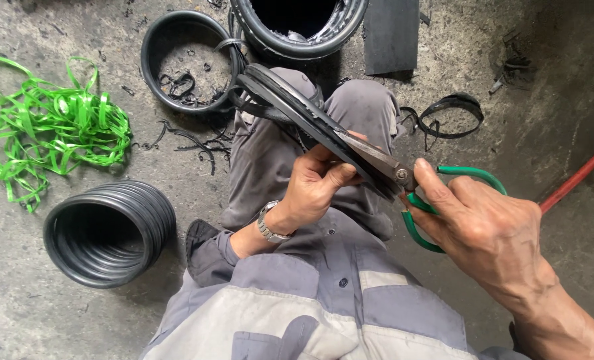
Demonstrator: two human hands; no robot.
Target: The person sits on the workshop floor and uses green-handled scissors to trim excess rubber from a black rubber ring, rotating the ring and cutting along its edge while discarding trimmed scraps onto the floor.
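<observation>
My left hand (313, 187), with a metal watch at the wrist, grips a flattened black rubber ring (290, 103) over my grey-trousered knees. My right hand (480, 230) holds green-handled scissors (443, 193). The blades (373, 160) lie along the rubber ring's edge, close to my left thumb. The ring stretches up and left from my hands toward the floor in front of my knees.
A stack of black rubber rings (110, 230) lies on its side at the left. Green plastic strapping (50, 127) is tangled at far left. A single ring (190, 60), a black tub (300, 23), rubber scraps (450, 113) and a red rod (580, 173) sit on the concrete floor.
</observation>
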